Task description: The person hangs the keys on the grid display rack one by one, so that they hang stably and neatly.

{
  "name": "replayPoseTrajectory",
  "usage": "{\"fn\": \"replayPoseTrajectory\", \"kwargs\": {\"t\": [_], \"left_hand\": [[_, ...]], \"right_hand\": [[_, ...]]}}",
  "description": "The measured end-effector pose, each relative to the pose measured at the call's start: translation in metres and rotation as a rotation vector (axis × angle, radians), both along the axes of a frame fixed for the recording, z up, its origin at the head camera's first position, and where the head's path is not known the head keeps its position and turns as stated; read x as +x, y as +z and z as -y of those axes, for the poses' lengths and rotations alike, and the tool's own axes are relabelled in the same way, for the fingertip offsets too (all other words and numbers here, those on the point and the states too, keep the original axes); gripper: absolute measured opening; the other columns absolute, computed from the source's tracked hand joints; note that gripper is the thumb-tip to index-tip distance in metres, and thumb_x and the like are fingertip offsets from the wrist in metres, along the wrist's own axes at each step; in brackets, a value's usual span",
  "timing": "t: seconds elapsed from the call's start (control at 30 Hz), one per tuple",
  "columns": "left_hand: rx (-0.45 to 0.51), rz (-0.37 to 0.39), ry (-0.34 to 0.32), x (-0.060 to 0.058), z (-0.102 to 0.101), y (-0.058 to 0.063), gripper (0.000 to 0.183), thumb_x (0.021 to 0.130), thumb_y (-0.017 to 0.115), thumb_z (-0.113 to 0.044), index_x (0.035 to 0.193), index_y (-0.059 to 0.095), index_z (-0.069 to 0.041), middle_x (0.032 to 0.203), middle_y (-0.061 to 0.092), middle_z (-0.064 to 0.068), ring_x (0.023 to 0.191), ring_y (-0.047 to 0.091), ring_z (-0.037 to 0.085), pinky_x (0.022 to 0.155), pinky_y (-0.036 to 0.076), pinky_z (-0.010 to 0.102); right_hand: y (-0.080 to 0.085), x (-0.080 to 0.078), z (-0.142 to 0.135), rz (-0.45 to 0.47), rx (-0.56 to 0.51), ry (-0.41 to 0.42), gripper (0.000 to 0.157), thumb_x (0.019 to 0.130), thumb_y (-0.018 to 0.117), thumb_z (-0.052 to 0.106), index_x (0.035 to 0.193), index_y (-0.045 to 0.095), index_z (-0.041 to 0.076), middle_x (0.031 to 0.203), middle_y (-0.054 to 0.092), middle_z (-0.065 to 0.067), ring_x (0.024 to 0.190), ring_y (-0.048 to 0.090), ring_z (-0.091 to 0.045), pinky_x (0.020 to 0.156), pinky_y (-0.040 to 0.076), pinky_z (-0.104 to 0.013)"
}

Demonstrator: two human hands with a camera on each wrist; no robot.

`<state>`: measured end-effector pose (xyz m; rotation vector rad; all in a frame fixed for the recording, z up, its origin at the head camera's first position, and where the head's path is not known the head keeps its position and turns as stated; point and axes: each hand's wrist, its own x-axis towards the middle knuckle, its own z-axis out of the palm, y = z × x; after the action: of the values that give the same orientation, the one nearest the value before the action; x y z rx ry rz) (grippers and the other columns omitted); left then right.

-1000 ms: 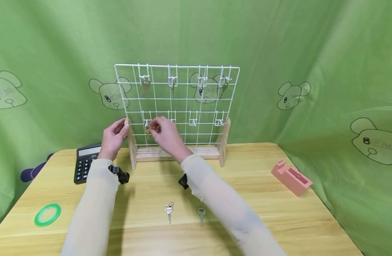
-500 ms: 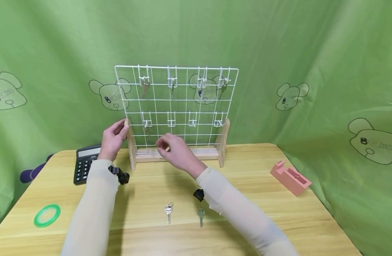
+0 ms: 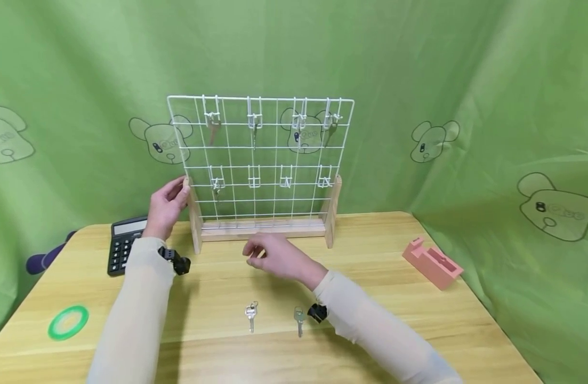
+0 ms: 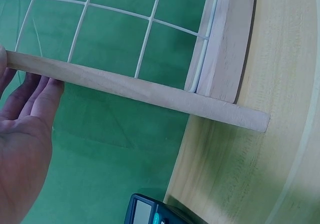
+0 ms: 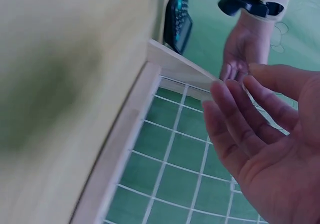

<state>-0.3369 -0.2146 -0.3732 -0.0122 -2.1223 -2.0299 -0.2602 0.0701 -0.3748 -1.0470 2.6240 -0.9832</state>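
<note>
Two keys [image 3: 251, 311] lie flat, perhaps five others [image 3: 213, 132] hang; left hand [image 3: 166, 209] grips one rack [image 3: 226, 232], right hand [image 3: 281, 258] loosely curled.

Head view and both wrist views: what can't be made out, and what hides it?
Head view: the right side of the black rectangular calculator, behind the left hand and cream sleeve.
Head view: any marking on the silver metal key with a ring, too small to read.
Left wrist view: most of the calculator, cut off by the bottom edge.
Right wrist view: part of the right hand, past the right edge.
</note>
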Motion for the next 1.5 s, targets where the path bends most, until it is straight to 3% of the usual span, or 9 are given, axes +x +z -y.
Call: {"fn": "replayPoseTrajectory", "kwargs": {"t": [0.23,0.53,0.93,1.5], "left_hand": [[0.003,0.008,0.001,0.002,0.0,0.001,0.052,0.101,0.056,-0.02,0.15,0.04,-0.01,0.152,0.038,0.015,0.134,0.043,0.028,0.102,0.046,0.025],[-0.002,0.011,0.003,0.002,-0.001,0.001,0.053,0.1,0.057,-0.022,0.15,0.04,-0.011,0.152,0.038,0.015,0.134,0.043,0.028,0.103,0.046,0.027],[-0.011,0.003,0.0,0.003,-0.001,-0.001,0.053,0.101,0.056,-0.023,0.15,0.039,-0.011,0.153,0.037,0.015,0.135,0.042,0.028,0.104,0.044,0.028],[-0.012,0.005,0.008,0.003,-0.002,0.0,0.053,0.101,0.056,-0.022,0.15,0.039,-0.01,0.152,0.037,0.016,0.135,0.043,0.029,0.104,0.045,0.028]], "right_hand": [[-0.019,0.01,-0.015,0.048,0.058,0.059,0.017,0.092,0.068,0.003,0.108,0.07,0.007,0.105,0.068,-0.002,0.095,0.063,-0.013,0.076,0.054,-0.018],[-0.034,0.021,-0.019,0.119,0.089,0.106,0.021,0.091,0.067,0.0,0.112,0.069,0.004,0.109,0.068,-0.004,0.1,0.063,-0.015,0.082,0.052,-0.016],[-0.055,0.026,-0.015,0.025,0.201,0.112,0.02,0.089,0.071,0.007,0.109,0.069,0.011,0.105,0.064,0.008,0.099,0.059,-0.007,0.09,0.049,-0.018],[-0.062,0.027,-0.008,0.04,0.223,0.152,0.017,0.088,0.07,0.0,0.102,0.07,0.01,0.096,0.062,0.009,0.088,0.057,-0.002,0.079,0.049,-0.011]]}}
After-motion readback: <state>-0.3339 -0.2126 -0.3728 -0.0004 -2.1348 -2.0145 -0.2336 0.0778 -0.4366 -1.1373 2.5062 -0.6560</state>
